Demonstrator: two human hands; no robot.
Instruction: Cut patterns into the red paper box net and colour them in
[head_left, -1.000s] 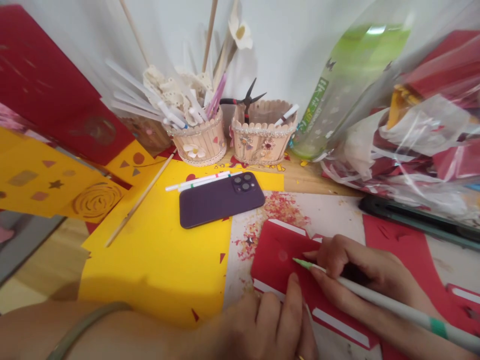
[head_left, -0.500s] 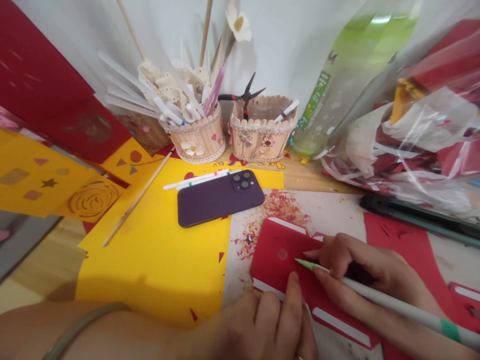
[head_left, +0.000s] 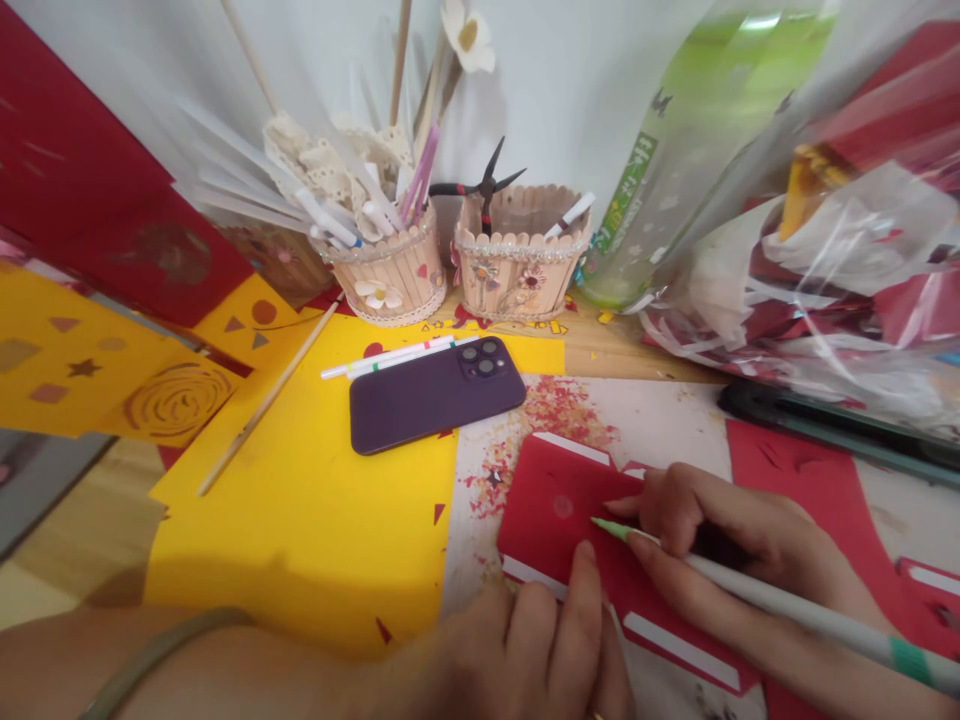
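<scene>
A red paper cutout [head_left: 536, 530] with white strips, likely tape, along its edge tabs lies flat at the lower right. My left hand [head_left: 532, 650] reaches in from the lower left. Its fingers are bent, and the index fingertip presses on the cutout; the thumb is partly hidden. My right hand [head_left: 712, 540] grips a white marker [head_left: 795, 590] with a light green brush tip and a green band. The tip is at the cutout's surface, right of a faint round mark; I cannot tell whether it touches.
Beyond my hands lie a dark purple phone [head_left: 412, 400], two slim white pens [head_left: 397, 355] and yellow paper [head_left: 300, 530]. Stick-sided holders [head_left: 390, 285] with pens and pliers [head_left: 489, 188], a green-topped bottle [head_left: 675, 150] and a plastic bag of scraps [head_left: 847, 260] line the back.
The whole view has shifted slightly, so things sit a little further left. Both hands keep their places on the cutout, and the marker tip has barely moved.
</scene>
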